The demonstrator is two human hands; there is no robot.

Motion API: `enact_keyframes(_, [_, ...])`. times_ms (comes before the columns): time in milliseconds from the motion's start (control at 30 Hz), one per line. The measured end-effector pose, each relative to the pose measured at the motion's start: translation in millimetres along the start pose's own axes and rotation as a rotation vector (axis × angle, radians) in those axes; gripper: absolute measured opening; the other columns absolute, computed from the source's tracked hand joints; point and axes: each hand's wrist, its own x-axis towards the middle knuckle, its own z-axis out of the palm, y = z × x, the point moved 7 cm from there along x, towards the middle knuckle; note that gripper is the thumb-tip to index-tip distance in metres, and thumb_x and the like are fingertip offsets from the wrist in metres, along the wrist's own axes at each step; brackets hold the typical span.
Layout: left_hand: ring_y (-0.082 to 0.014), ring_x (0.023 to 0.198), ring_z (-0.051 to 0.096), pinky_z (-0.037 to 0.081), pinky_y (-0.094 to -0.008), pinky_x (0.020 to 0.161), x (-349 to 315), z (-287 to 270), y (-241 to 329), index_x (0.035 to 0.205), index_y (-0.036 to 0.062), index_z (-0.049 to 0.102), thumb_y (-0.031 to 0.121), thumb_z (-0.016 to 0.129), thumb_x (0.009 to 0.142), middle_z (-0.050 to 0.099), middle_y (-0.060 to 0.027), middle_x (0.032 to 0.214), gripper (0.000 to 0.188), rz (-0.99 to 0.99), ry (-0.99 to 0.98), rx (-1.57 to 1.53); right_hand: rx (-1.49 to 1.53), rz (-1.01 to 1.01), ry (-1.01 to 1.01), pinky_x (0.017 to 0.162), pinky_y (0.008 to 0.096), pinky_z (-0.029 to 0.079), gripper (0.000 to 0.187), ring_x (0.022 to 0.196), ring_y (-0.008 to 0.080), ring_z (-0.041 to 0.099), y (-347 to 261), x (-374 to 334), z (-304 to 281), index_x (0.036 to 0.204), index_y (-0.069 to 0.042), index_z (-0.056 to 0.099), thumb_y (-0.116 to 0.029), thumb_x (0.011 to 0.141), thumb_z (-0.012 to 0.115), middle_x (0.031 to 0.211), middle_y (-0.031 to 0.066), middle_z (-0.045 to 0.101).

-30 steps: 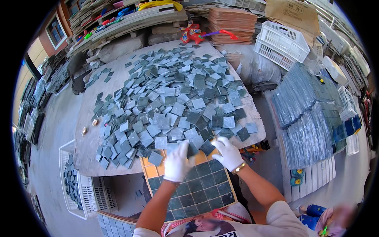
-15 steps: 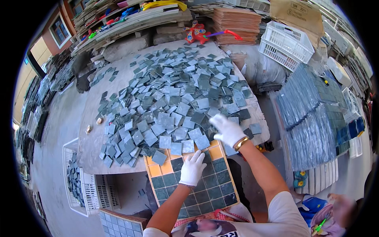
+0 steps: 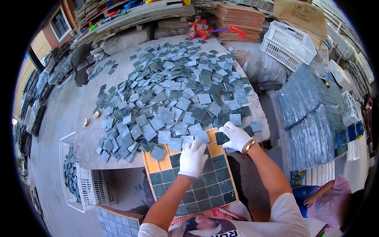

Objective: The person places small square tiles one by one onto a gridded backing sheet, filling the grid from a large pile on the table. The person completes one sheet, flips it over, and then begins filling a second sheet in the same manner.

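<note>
White-gloved, my right hand (image 3: 238,138) pinches a dark green square tile (image 3: 222,138) by its edge, above the upper right of the grid tray (image 3: 154,167). That tray has an orange base and a pale rim, with dark green tiles (image 3: 199,193) set in rows across its lower part. Several cells along its top show bare orange. My left hand (image 3: 192,161), also gloved, is over the tray's upper middle with fingers stretched out and slightly blurred. Its fingertips are by a smeared grey tile (image 3: 203,137) at the tray's top edge. Another loose tile (image 3: 158,153) lies over the upper left cells.
A wide heap of loose tiles (image 3: 169,94) covers the table (image 3: 89,146). White crates with tiles (image 3: 85,181) stand at left, above a tiled panel (image 3: 118,225). Wrapped tile stacks (image 3: 308,118) are at right. Another person (image 3: 329,201) is at lower right.
My right hand has drawn back from the heap toward the tray's upper right, now with a dark tile. My left hand's fingers have shifted slightly up the tray. The person at lower right has moved.
</note>
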Motion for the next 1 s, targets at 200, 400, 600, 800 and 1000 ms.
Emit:
enact_keyframes(200, [-0.0322, 0.092, 0.057, 0.049, -0.0426, 0.077, 47, 8, -11, 0.106, 0.0052, 0.056, 0.026, 0.076, 0.065, 0.054, -0.0127, 0.106, 0.050, -0.106, 0.028, 0.171, -0.019, 0.002, 0.000, 0.085, 0.0413, 0.049, 0.059, 0.100, 0.0349, 0.058, -13, 19, 5, 0.119, -0.008, 0.050, -0.020, 0.068, 0.078, 0.115, 0.0143, 0.048])
enact_keyframes(400, [-0.0286, 0.088, 0.059, 0.050, -0.0396, 0.075, 47, -7, -31, 0.108, 0.0040, 0.059, 0.021, 0.068, 0.073, 0.060, -0.0118, 0.098, 0.040, 0.011, 0.284, -0.133, 0.171, -0.085, 0.053, 0.088, 0.0396, 0.048, 0.053, 0.103, 0.0346, 0.057, -3, 20, 14, 0.115, -0.004, 0.055, -0.019, 0.069, 0.077, 0.115, 0.0149, 0.051])
enact_keyframes(600, [-0.0164, 0.087, 0.057, 0.046, -0.0287, 0.069, -3, 17, -50, 0.122, -0.0009, 0.053, 0.035, 0.052, 0.092, 0.062, -0.0112, 0.110, 0.047, -0.368, -0.102, -1.961, 0.117, -0.141, 0.173, 0.085, 0.0390, 0.049, 0.041, 0.100, 0.0323, 0.058, -12, 20, 25, 0.109, -0.005, 0.056, -0.014, 0.072, 0.072, 0.110, 0.0130, 0.052])
enact_keyframes(800, [-0.0175, 0.097, 0.060, 0.050, -0.0299, 0.073, -27, 32, -35, 0.123, -0.0006, 0.051, 0.028, 0.042, 0.097, 0.060, -0.0099, 0.114, 0.040, -0.490, -0.167, -1.854, 0.169, -0.058, 0.337, 0.086, 0.0401, 0.049, 0.041, 0.099, 0.0312, 0.059, -25, 4, 3, 0.118, -0.005, 0.053, -0.017, 0.081, 0.066, 0.119, 0.0136, 0.053])
enact_keyframes(1000, [-0.0207, 0.096, 0.062, 0.053, -0.0359, 0.080, -27, 30, -28, 0.119, -0.0030, 0.054, 0.021, 0.052, 0.094, 0.062, -0.0106, 0.112, 0.034, -0.491, -0.087, -1.698, 0.492, -0.026, 0.165, 0.074, 0.0343, 0.050, 0.044, 0.086, 0.0247, 0.066, -52, -16, 5, 0.119, -0.007, 0.055, -0.025, 0.080, 0.066, 0.099, 0.0151, 0.066])
